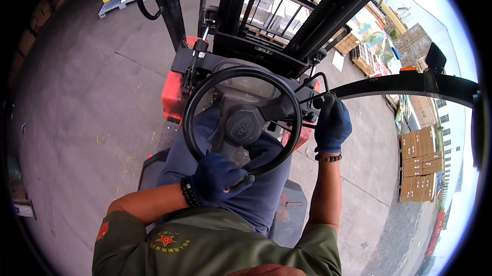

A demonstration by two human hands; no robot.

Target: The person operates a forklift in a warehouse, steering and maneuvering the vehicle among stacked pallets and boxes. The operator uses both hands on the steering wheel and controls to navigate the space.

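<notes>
Steering wheel point(245, 123), one, with left hand point(219, 177) closed around lower rim; beside one bent bar point(326, 82), curled right hand point(333, 123), cannot tell its exact hold.

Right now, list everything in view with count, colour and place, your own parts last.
Steering wheel: one, black, centre
Levers: count unclear, black, right of wheel
Mast: one, black, ahead of wheel
Bodywork: count unclear, red, by wheel
Packages: several, whitish, behind mast
Pallet: one, blue-grey, upper left, bearing yellow and pink items
Carton stack: one, brown, right
Mirror: one, black, upper right
Distant goods: too small to count, mixed colours, upper right
Bracelets: two, dark, one per wrist
Left hand: one, blue-gloved, at wheel's lower rim
Right hand: one, blue-gloved, at levers
</notes>
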